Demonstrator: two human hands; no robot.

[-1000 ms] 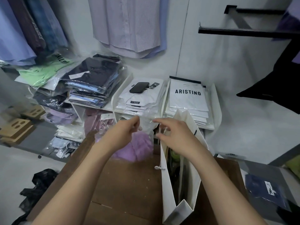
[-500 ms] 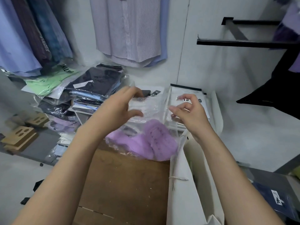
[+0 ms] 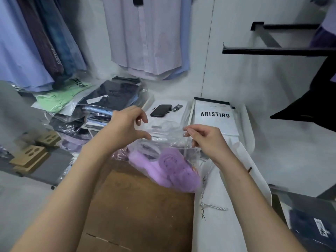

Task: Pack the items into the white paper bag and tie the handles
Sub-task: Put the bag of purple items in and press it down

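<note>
A clear plastic packet point(image 3: 163, 142) with purple slippers point(image 3: 171, 168) inside hangs above the brown cardboard box point(image 3: 138, 206). My left hand point(image 3: 125, 128) pinches the packet's top left edge. My right hand point(image 3: 205, 139) pinches its top right corner. The white paper bag point(image 3: 218, 224) stands to the right of the box, under my right forearm, its twisted cord handle point(image 3: 212, 207) lying on its left side. The bag's inside is hidden.
Stacks of packed shirts point(image 3: 109, 102) fill shelves behind the box. A black phone point(image 3: 161, 110) lies on a white stack, next to ARISTINO bags point(image 3: 215, 117). Shirts hang on the wall. A black rack point(image 3: 272, 50) juts out at right. A dark packed garment point(image 3: 309, 226) lies lower right.
Both hands left the paper bag's top, lifted the slipper packet off the box and now hold it up by its upper edge, slightly further right.
</note>
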